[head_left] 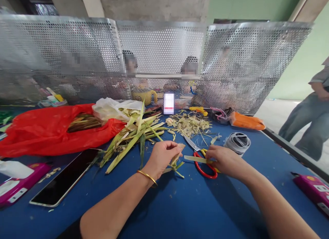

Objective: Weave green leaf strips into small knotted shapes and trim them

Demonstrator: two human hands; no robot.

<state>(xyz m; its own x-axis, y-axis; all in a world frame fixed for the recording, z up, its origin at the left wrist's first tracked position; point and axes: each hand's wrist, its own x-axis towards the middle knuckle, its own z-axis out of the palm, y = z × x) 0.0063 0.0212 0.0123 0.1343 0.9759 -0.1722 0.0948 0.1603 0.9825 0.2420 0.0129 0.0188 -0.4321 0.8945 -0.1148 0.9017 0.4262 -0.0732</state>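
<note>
My left hand [164,155], a gold bangle at its wrist, is closed in a pinch on a small bundle of folded pale leaf strips [175,160]. Green cut ends stick out below the fingers. My right hand [223,160] is closed on one end of a flat, pale leaf strip [194,159], which points toward the left hand. Scissors [203,167] with red and yellow handles lie under this strip, blades parted; the right hand partly covers the yellow handle. Whether it touches the scissors, I cannot tell.
Long green-yellow leaves [123,148] and shredded scraps [191,124] lie behind my hands. Left are a red bag [51,131] and a phone [65,179]; right, a grey cord roll [238,143]. A yellow glue gun [198,110] lies before the perforated screen [164,36]. A person [305,119] stands right.
</note>
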